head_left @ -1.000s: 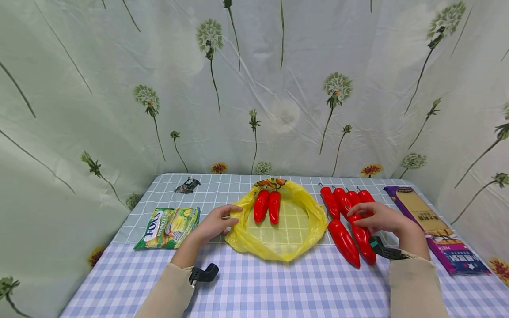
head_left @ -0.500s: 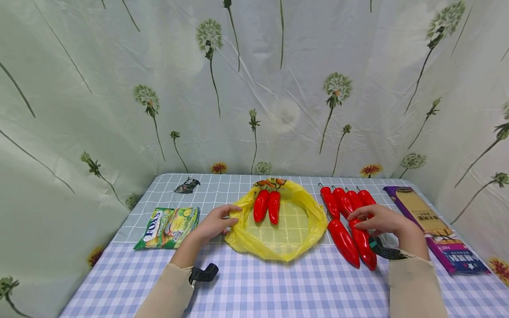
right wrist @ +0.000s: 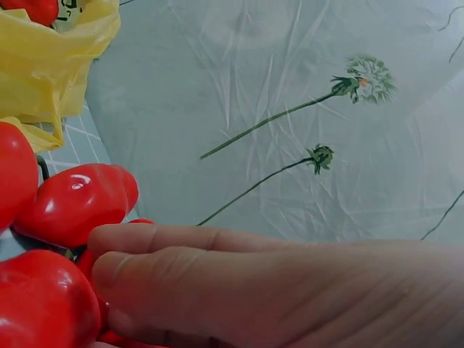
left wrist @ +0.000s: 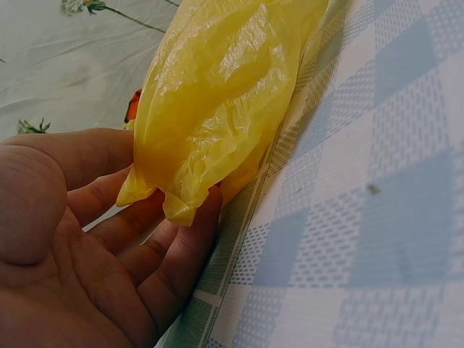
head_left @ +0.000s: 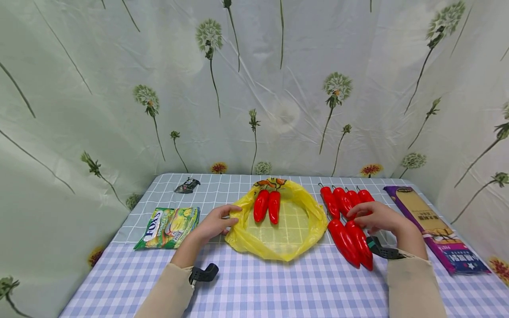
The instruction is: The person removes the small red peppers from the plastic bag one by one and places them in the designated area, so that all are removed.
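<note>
The yellow plastic bag (head_left: 238,240) lies with its mouth spread wide, and two red peppers (head_left: 261,206) rest inside at the back. My left hand (head_left: 214,224) pinches the bag's left edge; in the left wrist view the thumb and fingers close on the crumpled film (left wrist: 196,145). My right hand (head_left: 379,217) hovers at the stem end of the front right red pepper (head_left: 359,247), its fingers (right wrist: 167,275) nearly straight. That pepper lies against another red pepper (head_left: 343,243) to its left. Several more red peppers (head_left: 331,202) lie behind, partly covered by the hand.
A green FOX'S candy bag (head_left: 169,227) is left of my left hand. Behind it sits a small black packet (head_left: 187,185). On the right lies a long purple pasta packet (head_left: 435,227). A flowered curtain (head_left: 254,88) rises behind the table (head_left: 254,296).
The front right pepper has shifted left against its neighbour. My right hand has moved slightly, its fingers now loosened at the pepper's stem end. My left hand stays on the bag.
</note>
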Available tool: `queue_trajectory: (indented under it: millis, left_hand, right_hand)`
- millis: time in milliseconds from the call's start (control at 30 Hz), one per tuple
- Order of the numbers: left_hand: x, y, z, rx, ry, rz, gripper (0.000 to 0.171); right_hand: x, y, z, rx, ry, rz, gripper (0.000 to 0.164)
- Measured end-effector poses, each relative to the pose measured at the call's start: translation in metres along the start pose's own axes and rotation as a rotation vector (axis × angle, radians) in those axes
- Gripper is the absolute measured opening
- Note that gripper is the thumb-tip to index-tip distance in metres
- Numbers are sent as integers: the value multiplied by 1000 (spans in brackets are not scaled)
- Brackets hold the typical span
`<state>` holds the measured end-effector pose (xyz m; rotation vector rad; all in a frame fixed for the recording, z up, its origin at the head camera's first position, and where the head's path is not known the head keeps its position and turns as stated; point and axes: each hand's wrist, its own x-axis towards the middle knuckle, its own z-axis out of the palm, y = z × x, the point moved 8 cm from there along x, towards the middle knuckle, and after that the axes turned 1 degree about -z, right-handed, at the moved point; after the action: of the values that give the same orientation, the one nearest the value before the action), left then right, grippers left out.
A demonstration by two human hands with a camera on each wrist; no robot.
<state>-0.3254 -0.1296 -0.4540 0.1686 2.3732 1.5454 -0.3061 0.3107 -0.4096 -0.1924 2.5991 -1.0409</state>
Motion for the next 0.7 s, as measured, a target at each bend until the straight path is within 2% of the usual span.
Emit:
queue_trajectory:
  millis: [200,333,467,700]
  left_hand:
    - [1,0,-1,-11,6,-5,34]
    - [1,0,-1,-9,2,3,35]
    - [1,0,-1,-10,-3,7,36]
    - [0,0,2,-19,-8,-8,37]
  right_hand:
    - [5,-5,0,-4,26,-7,36]
    - [7,-12,-3,-52,69,-30,38]
    - [8,-25,-4,-87,106,-60,40]
    - [14,-54,5,-104,146,-98,34]
